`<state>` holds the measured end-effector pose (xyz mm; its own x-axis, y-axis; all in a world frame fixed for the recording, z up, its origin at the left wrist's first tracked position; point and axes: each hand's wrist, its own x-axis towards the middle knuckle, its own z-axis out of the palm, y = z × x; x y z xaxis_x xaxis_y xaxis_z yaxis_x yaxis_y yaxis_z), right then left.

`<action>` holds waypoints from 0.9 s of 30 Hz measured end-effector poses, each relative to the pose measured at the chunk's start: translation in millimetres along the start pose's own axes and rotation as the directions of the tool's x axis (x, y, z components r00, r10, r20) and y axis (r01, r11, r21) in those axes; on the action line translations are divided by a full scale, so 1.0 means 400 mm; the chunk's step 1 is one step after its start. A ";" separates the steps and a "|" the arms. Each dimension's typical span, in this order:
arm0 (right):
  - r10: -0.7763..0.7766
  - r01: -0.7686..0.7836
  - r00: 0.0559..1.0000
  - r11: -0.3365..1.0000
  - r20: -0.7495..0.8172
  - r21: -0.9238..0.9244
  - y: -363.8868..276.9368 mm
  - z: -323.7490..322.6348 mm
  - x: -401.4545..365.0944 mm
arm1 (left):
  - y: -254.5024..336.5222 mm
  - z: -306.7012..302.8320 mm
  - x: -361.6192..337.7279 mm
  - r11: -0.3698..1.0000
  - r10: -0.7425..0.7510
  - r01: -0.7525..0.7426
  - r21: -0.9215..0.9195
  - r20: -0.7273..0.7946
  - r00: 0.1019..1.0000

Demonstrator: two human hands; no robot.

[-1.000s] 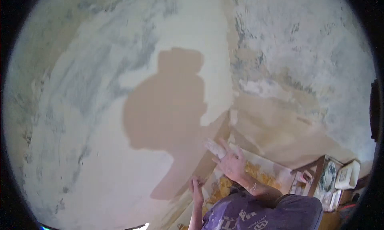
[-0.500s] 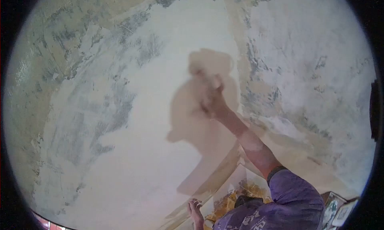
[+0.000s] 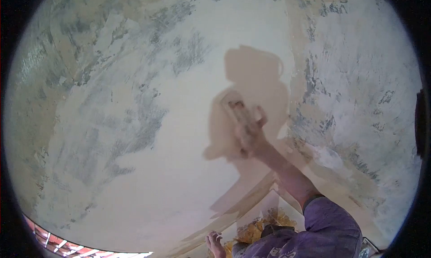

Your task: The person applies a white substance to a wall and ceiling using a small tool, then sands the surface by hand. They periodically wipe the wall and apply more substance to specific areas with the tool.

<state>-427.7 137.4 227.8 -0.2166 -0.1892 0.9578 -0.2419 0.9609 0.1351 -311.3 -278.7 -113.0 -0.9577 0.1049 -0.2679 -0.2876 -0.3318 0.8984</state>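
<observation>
My right hand [image 3: 250, 131] reaches up to the plastered wall [image 3: 193, 136], its arm stretched out from a purple sleeve. Its fingers point up and left, with the thumb out to the side. A pale, narrow piece seems to lie under the fingers, but blur hides its kind. Around this hand falls the shadow [image 3: 220, 127] of my head and arm. My left hand [image 3: 215, 242] is low in the view, away from the wall surface, fingers loosely bent and apart, holding nothing visible.
Grey and tan patches [image 3: 134, 123] show through the white plaster on the left. A corner [image 3: 274, 179] and a second patchy wall [image 3: 359, 78] lie to the right. Brown-stained covering [image 3: 256, 229] shows below. Red and white slats [image 3: 58, 244] appear at lower left.
My right hand has moved down and slightly right across the wall, and its shadow has shifted right. The view has turned a little left. My left hand sits slightly lower.
</observation>
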 end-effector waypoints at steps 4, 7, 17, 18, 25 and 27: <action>0.231 -0.207 0.961 0.965 -0.152 0.161 -0.031 -0.009 0.034 | 0.008 -0.048 0.026 0.981 0.098 -0.107 0.159 0.065 0.993; -0.017 0.017 1.000 1.000 -0.008 -0.003 -0.117 0.025 -0.015 | 0.023 -0.050 0.035 0.942 0.191 -0.196 0.272 0.047 0.981; 0.169 -0.169 0.982 0.986 0.088 -0.012 -0.256 0.092 -0.076 | 0.210 -0.143 0.005 0.958 0.041 -0.077 0.277 0.132 0.990; -0.011 0.040 0.988 0.982 0.157 -0.183 -0.264 0.050 -0.044 | 0.236 -0.138 0.002 0.957 0.066 -0.108 0.268 0.160 0.985; 0.576 -0.564 0.817 0.808 -0.027 0.171 -0.301 0.098 -0.068 | 0.457 -0.077 -0.025 0.736 0.498 -0.542 0.406 0.218 0.839; 0.321 -0.321 0.947 0.947 0.014 0.005 -0.375 0.122 -0.089 | 0.525 -0.067 -0.020 0.603 0.653 -0.716 0.353 0.297 0.697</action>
<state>-430.0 -9.8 161.2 -0.2957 0.1267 0.9469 -0.1645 0.9696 -0.1811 -364.1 -374.4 68.7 -0.8535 0.1349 0.5034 0.5137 0.0556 0.8561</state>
